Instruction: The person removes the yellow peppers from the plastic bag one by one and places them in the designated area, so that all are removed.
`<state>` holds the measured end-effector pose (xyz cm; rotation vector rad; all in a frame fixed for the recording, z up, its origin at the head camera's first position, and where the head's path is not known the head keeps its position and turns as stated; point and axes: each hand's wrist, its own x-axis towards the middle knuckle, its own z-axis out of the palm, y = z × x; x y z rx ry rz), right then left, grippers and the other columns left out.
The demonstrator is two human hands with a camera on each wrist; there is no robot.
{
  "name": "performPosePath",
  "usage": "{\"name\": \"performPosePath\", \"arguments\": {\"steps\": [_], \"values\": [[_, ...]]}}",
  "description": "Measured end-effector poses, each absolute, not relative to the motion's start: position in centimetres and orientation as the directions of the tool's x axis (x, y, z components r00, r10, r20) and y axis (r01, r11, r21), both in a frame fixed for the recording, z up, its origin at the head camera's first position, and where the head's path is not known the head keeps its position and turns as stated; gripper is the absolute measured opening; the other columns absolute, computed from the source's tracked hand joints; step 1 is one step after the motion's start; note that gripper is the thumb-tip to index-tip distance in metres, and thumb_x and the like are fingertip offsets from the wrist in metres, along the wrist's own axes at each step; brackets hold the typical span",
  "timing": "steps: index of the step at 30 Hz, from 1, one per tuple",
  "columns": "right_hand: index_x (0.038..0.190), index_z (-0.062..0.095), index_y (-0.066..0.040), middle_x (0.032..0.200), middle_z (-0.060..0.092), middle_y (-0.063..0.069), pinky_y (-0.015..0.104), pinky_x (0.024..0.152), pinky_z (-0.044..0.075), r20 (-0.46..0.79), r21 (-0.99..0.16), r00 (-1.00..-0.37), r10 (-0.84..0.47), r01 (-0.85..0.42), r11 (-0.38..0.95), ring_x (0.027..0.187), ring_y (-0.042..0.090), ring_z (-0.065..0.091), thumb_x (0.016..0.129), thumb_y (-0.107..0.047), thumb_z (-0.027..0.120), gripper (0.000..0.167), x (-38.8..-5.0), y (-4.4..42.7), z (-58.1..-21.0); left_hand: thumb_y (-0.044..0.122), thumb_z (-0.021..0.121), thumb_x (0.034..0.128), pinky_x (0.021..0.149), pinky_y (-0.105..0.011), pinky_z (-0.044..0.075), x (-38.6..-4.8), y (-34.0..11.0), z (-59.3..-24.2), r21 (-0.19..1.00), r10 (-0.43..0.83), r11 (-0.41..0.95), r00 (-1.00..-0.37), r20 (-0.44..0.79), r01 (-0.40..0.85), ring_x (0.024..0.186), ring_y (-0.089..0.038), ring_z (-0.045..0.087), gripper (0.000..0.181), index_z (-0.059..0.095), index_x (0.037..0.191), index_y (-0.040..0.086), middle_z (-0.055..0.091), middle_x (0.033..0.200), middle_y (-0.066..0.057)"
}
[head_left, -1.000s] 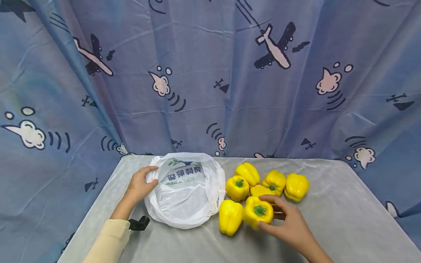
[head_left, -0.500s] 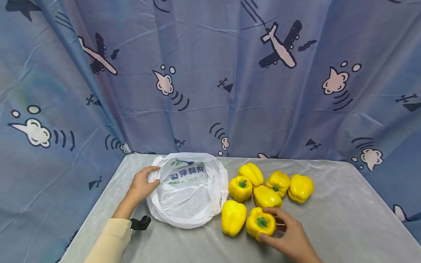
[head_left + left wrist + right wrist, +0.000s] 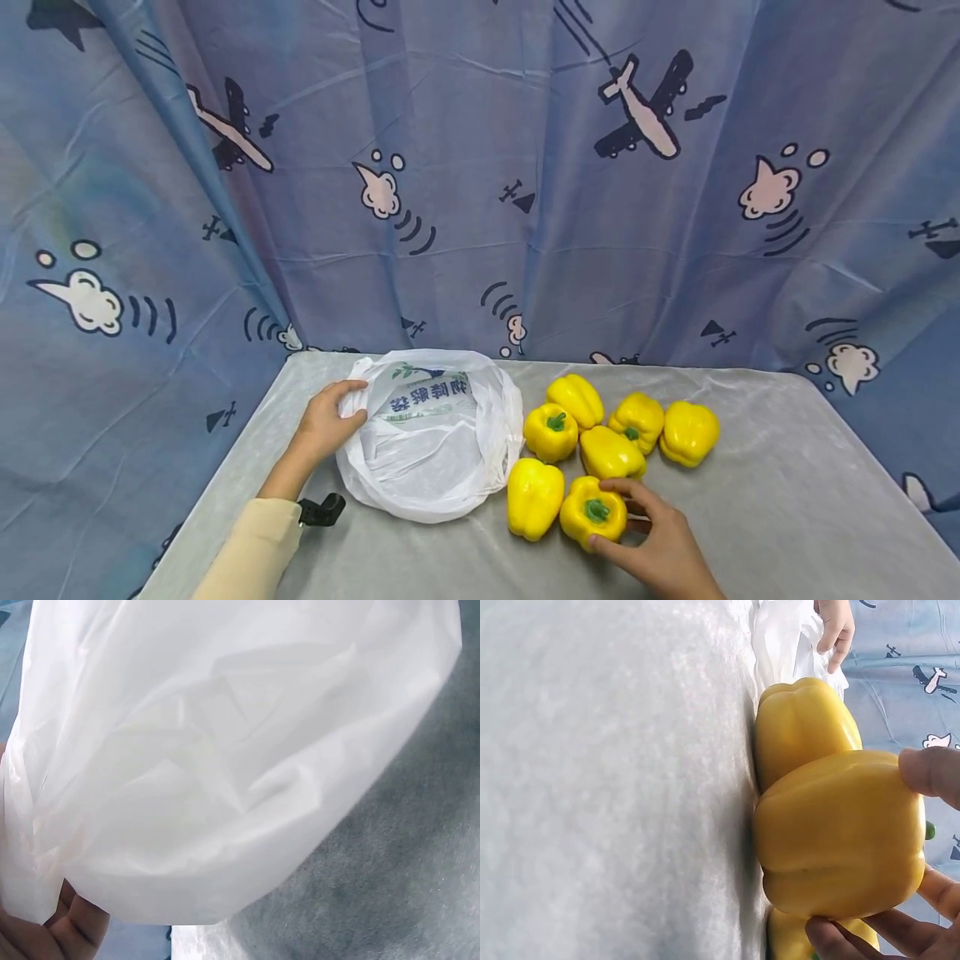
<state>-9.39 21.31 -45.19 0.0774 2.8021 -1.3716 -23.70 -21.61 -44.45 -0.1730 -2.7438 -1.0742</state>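
My left hand grips the left rim of a white plastic bag, its thumb and fingers on the film. The bag's round mouth faces up, and printed characters show on its inner back wall. In the left wrist view, white film covers much of that hand. My right hand holds a yellow bell pepper at the front of the group, thumb on one side and fingers on the other. Its green stem points up. The right wrist view has this pepper low against the tabletop, beside another yellow bell pepper.
Several more yellow bell peppers lie right of the bag, including one at the front left and one at the far right. A grey cloth covers the table. Behind it hangs a blue curtain with airplane prints.
My right hand has moved the pepper it holds slightly toward the table's front, uncovering more of the pepper behind. My left hand stays on the bag's rim. The whole view has shifted slightly.
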Motion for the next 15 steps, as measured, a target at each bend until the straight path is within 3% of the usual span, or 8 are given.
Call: {"name": "performPosePath", "arguments": {"steps": [15], "values": [[0.122,0.058,-0.014,0.127,0.06,0.009,0.037,0.082,0.059,-0.111,-0.814,-0.993,0.044,0.116,0.569,0.106,0.025,0.063,0.063,-0.034,0.088,0.069,-9.57,21.44,-45.77,0.006,0.067,0.0816,0.103,-0.054,0.043,-23.75,-21.57,-44.83,0.677,0.036,0.711,-0.972,0.234,0.189,0.12,-0.041,0.054,0.043,0.062,0.125,0.007,0.059,0.125,-0.024]]}}
